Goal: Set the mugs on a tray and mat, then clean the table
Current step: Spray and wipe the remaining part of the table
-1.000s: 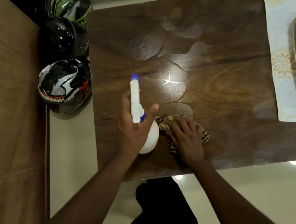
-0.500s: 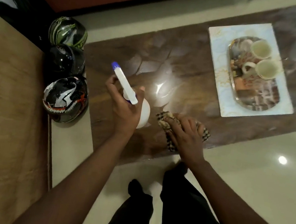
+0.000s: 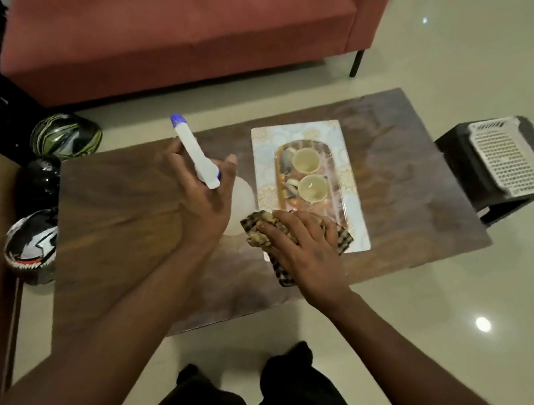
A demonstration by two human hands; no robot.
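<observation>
Two cream ceramic mugs stand upright, one behind the other, on a glossy patterned oval tray, and the tray lies on a pale rectangular floral mat on the dark brown wooden table. The left hand has its fingers wrapped round a white plastic spray bottle with blue nozzle, held above the table. The right hand presses flat, fingers spread, on a crumpled brown checked cloth at the near corner of the mat.
</observation>
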